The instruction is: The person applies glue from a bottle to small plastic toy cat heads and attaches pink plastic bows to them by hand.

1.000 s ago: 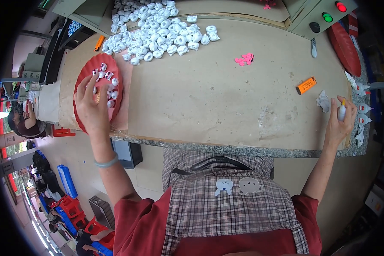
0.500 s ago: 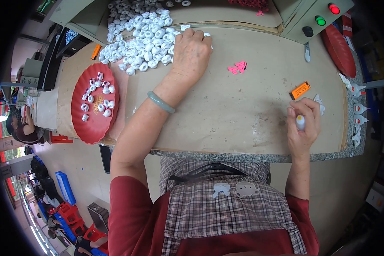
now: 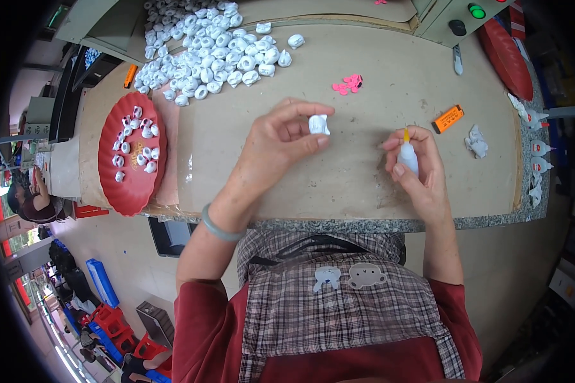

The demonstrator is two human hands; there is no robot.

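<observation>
Between thumb and fingers, my left hand (image 3: 281, 137) pinches a small white rounded piece (image 3: 319, 124) above the middle of the table. My right hand (image 3: 421, 169) grips a small white glue bottle (image 3: 407, 157) with a yellow tip pointing up. The two hands are apart, the bottle to the right of the piece. A heap of similar white pieces (image 3: 211, 60) lies at the back left. A few small pink pieces (image 3: 347, 84) rest beyond my hands. On the left, a red scalloped tray (image 3: 129, 198) carries several white pieces with dark openings.
An orange box (image 3: 448, 119) and a crumpled white tissue (image 3: 476, 142) lie to the right. A utility knife (image 3: 458, 60) is at the back right, near another red tray (image 3: 506, 60). Several white bottles (image 3: 540, 148) line the right edge. A person (image 3: 35, 198) sits far left.
My left hand has come back from the heap toward me, now holding a white piece. My right hand has moved left, and the bottle's tip now points up.
</observation>
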